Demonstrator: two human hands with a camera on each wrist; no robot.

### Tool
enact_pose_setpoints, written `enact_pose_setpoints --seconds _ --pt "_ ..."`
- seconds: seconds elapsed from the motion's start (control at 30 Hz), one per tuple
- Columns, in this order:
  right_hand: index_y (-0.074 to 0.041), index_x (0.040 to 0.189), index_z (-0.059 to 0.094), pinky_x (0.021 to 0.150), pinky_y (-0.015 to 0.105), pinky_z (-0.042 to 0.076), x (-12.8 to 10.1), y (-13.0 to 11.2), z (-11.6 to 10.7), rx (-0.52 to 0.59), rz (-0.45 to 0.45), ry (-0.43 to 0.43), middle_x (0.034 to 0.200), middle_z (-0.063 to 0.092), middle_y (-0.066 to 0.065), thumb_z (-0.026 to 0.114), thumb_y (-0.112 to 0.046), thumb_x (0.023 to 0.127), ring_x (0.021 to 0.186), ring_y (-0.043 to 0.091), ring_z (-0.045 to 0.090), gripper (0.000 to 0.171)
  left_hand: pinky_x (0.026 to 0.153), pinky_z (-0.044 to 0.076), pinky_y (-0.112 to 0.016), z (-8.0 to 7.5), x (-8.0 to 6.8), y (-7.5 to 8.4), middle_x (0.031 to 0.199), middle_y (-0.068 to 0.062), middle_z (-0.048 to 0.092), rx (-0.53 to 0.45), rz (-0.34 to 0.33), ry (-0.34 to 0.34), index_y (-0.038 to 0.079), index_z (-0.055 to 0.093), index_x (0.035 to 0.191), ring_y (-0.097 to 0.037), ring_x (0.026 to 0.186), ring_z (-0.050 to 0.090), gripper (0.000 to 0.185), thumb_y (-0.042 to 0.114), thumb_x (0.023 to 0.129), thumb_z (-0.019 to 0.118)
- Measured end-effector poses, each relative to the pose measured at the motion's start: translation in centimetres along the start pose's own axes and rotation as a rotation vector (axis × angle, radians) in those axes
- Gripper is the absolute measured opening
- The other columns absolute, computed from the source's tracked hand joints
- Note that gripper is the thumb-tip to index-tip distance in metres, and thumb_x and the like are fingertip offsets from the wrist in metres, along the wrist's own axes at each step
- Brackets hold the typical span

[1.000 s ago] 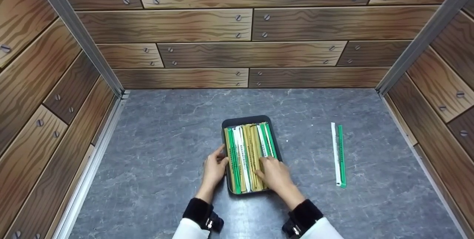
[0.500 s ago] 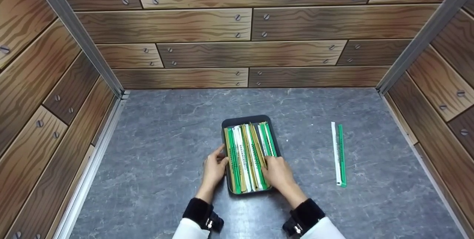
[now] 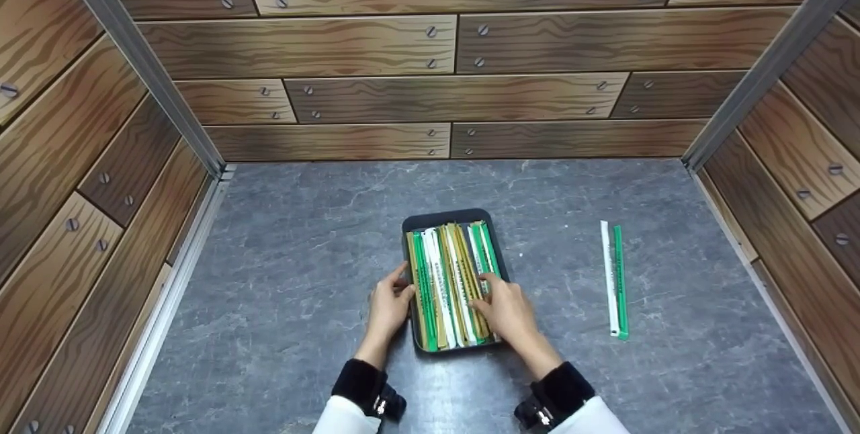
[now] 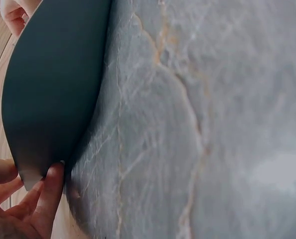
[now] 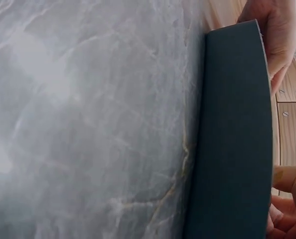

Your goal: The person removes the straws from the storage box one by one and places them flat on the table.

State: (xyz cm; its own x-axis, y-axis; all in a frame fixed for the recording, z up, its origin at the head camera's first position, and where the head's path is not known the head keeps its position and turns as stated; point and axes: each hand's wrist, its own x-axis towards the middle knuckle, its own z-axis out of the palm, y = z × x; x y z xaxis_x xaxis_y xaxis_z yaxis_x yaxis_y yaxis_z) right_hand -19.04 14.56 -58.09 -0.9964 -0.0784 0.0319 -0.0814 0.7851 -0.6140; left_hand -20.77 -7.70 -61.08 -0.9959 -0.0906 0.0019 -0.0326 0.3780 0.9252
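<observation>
A dark shallow tray [image 3: 443, 219] lies on the grey marbled table, filled with long thin wrapped sticks in gold, green and white, lined up lengthwise. Along its left side my left hand [image 3: 388, 306] grips the wall, thumb at the rim. In the left wrist view the fingers [image 4: 51, 194] press the tray's outer wall. My right hand [image 3: 508, 310] reaches over the tray's right front part. Its thumb and forefinger pinch at a gold stick [image 3: 463, 246] right of the middle. The right wrist view hides the sticks behind the tray wall [image 5: 232, 129].
A white stick [image 3: 609, 279] and a green stick [image 3: 620, 283] lie side by side on the table, right of the tray. Wood-patterned panels [image 3: 376, 142] with metal corner posts [image 3: 759, 71] enclose the table at the back and both sides.
My right hand has shifted among the sticks, with thumb and forefinger spread more than half a second ago. Gold sticks have moved in the middle, exposing white and green ones. The left hand stays put.
</observation>
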Motion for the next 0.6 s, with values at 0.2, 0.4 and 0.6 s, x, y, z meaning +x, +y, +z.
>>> enact_pose_setpoints --seconds 0.2,0.4,0.6 --pt "0.000 0.128 0.061 0.053 0.031 0.050 -0.2 -0.1 -0.9 0.131 -0.013 -0.006 0.069 0.064 -0.005 0.076 -0.010 0.086 0.055 0.009 0.057 0.045 0.086 0.055 -0.042 0.0 0.0 0.1 0.104 -0.020 0.066 -0.005 -0.011 0.003 0.001 0.056 0.137 -0.033 0.098 0.066 0.048 -0.001 0.090 0.065" --pt "0.003 0.121 0.064 0.051 0.028 0.050 -0.6 0.5 -1.8 0.305 -0.022 0.025 0.069 0.066 -0.001 0.075 -0.001 0.083 0.057 0.013 0.060 0.040 0.085 0.055 -0.042 0.0 0.0 0.0 0.104 -0.020 0.067 0.003 -0.014 0.002 0.002 0.056 0.138 -0.033 0.098 0.067 0.049 0.000 0.090 0.065" --pt "0.005 0.115 0.067 0.058 0.032 0.053 -1.0 2.7 -3.9 0.282 0.034 0.132 0.074 0.068 0.006 0.071 0.003 0.085 0.064 0.019 0.063 0.030 0.086 0.054 -0.042 0.1 -0.1 0.0 0.105 -0.018 0.067 0.014 -0.017 0.005 0.003 0.056 0.138 -0.032 0.099 0.066 0.048 0.001 0.091 0.065"
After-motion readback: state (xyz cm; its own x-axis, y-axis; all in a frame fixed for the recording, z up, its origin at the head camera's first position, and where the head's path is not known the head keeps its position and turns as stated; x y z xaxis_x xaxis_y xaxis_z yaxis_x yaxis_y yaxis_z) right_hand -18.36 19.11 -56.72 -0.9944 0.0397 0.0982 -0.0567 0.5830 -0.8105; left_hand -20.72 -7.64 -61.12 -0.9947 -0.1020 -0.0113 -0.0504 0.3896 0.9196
